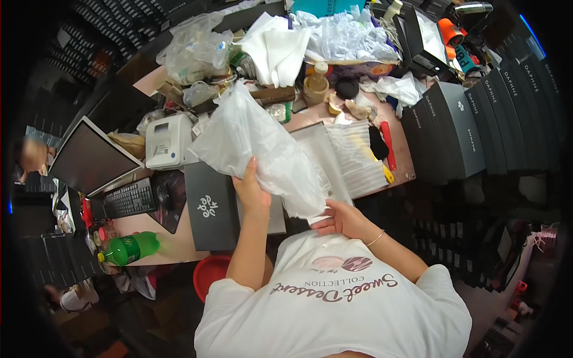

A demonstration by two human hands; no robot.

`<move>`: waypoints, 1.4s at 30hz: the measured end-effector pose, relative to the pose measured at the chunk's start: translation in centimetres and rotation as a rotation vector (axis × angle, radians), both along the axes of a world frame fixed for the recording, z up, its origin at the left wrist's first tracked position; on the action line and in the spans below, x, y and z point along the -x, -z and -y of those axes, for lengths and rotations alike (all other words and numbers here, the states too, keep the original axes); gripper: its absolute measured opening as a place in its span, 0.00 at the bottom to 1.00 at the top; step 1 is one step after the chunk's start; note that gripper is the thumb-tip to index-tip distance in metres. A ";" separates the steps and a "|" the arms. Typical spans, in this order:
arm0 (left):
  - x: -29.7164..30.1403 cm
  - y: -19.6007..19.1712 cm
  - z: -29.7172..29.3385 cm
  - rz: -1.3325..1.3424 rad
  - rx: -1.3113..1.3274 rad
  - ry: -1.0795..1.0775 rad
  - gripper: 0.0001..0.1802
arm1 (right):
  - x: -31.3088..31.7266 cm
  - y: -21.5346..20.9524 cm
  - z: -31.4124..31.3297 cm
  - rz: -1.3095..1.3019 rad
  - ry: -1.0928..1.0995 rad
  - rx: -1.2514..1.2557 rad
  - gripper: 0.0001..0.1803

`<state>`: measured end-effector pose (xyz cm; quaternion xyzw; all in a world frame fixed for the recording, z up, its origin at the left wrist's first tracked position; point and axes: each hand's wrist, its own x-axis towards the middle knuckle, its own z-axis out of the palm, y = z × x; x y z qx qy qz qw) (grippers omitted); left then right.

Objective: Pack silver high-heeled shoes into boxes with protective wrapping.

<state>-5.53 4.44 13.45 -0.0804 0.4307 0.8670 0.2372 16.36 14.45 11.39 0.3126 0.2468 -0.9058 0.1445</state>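
A long bundle in thin white wrapping (262,143) slants across the middle, held just above the desk. My left hand (253,190) grips its near left side, thumb pointing up along the wrapping. At its lower right end, close to my shirt, my right hand (341,221) has its fingers curled against the wrapping. What the bundle contains is hidden. Partly beneath it lies a dark grey shoe box (210,206) with a pale flower-like mark. A grey-white open box or flap (322,158) shows to the right of the bundle.
A white label printer (169,142), a monitor (95,158) and a keyboard (128,198) stand left, with a green bottle (130,248) nearer. Plastic bags (197,48) and white paper (274,51) crowd the back. A red-handled tool (388,146) and stacked dark boxes (456,128) are right.
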 end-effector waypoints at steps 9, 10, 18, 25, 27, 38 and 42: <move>-12.7 -0.2 0.4 -0.649 0.331 0.763 0.25 | 3.3 -4.1 -2.8 -0.126 0.805 -0.636 0.19; -11.4 -0.6 1.6 -0.978 0.405 0.846 0.27 | 2.4 -3.7 -3.8 -0.140 0.877 -0.703 0.19; -9.0 10.9 6.4 0.676 0.316 0.399 0.24 | 4.9 12.6 -5.1 -0.090 -0.297 -1.457 0.24; -10.5 8.3 5.0 -0.358 0.414 0.269 0.10 | 4.8 15.5 -3.5 -0.004 -0.399 -1.556 0.28; -10.1 5.9 5.4 -0.817 0.536 0.399 0.12 | 4.1 16.5 -4.5 -0.057 -0.312 -1.508 0.26; -9.3 4.4 4.4 -0.996 0.602 0.849 0.16 | 6.4 9.5 -5.0 -0.011 -0.694 -1.544 0.16; -8.0 6.5 0.9 -1.381 0.882 0.676 0.17 | 3.4 1.8 -13.0 -0.180 -0.360 -1.526 0.13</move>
